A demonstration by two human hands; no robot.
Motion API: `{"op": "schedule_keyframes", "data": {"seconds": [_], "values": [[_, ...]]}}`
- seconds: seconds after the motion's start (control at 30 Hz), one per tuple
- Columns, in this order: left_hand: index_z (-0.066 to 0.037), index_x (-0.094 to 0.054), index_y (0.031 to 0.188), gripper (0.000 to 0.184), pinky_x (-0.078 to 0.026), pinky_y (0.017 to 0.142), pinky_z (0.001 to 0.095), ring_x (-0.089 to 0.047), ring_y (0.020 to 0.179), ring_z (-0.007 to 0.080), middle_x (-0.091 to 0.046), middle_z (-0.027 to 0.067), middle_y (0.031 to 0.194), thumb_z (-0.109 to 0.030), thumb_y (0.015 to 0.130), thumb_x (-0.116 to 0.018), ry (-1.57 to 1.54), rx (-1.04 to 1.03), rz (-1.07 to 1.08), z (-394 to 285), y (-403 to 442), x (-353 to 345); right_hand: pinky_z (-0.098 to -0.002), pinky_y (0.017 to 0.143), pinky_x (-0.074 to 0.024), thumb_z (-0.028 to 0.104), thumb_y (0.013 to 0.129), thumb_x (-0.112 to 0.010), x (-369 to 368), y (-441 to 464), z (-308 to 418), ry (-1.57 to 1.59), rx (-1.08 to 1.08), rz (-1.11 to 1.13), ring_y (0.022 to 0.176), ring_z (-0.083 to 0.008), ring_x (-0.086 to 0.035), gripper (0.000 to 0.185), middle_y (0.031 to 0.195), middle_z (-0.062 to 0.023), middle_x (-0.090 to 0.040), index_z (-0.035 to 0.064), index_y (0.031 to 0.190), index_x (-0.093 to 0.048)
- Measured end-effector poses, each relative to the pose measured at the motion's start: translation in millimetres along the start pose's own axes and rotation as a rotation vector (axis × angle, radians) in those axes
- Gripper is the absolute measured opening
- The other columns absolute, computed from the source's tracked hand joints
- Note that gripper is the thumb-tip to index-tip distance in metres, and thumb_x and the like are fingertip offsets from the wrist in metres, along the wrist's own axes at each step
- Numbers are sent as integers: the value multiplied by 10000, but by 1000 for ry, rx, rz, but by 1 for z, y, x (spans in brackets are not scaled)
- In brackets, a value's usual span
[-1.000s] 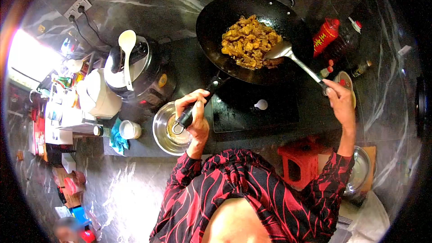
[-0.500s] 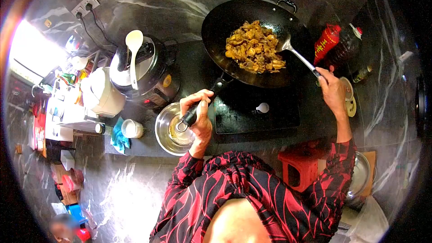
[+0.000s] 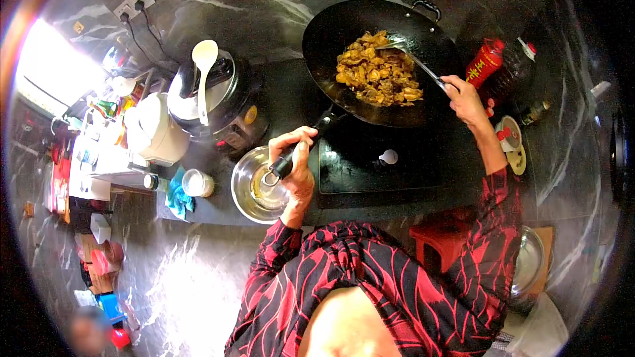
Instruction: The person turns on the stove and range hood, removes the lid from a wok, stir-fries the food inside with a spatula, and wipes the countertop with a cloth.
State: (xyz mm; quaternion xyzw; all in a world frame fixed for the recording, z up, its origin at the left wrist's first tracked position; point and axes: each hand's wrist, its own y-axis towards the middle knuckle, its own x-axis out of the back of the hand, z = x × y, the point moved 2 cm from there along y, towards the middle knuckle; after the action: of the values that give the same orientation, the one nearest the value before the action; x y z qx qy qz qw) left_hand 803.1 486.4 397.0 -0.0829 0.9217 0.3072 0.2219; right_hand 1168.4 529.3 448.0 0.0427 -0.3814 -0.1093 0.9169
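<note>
A black wok holds a heap of browned, chopped meat pieces, their exact kind hard to tell. My left hand is closed around the wok's black handle. In my right hand is the handle end of a metal spatula; its blade rests at the upper right part of the food. Below the wok lies the black cooktop with a pale round spot on its surface. A steel bowl sits under my left hand, with a little yellowish residue inside.
Left of the wok stands a pressure cooker with a pale ladle across its lid. A glass jar and blue cloth lie near the counter edge. Right are a red packet, a dark bottle and a red stool.
My right hand has moved up and left, carrying the spatula blade from the wok's right side onto the top of the food. My left hand keeps its hold on the handle.
</note>
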Motion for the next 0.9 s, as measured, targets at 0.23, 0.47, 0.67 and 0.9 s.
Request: {"op": "schedule_keyframes", "data": {"seconds": [0.23,0.47,0.67,0.9], "values": [[-3,-463,944,108,-425,866,396,-567,833,252,-551,116,804,-12,846,-510,2,-6,-5,0,0,0,-248,437,-355,133,902,-515,21,22,13,106,-77,43,491,-73,-434,228,666,10,-522,51,1089,-616],[-4,-466,943,101,-426,875,381,-573,854,238,-568,121,836,1,845,-491,-14,0,-8,-1,0,-2,-357,734,-464,231,878,-495,-27,49,10,-240,129,-79,795,-286,-615,290,905,-181,-644,34,1059,-608],[-35,-532,899,77,-472,730,271,-583,776,144,-648,121,882,-47,827,-555,147,29,-31,-13,2,6,-220,567,-387,160,904,-501,4,12,40,71,-7,114,646,-62,-457,264,813,16,-570,3,1082,-617],[-24,-510,994,195,-460,887,321,-601,950,185,-633,109,933,17,817,-582,53,110,0,-18,1,8,-238,457,-284,221,977,-424,32,-37,14,-86,-39,133,529,-47,-304,337,744,30,-487,37,1238,-531]]}}
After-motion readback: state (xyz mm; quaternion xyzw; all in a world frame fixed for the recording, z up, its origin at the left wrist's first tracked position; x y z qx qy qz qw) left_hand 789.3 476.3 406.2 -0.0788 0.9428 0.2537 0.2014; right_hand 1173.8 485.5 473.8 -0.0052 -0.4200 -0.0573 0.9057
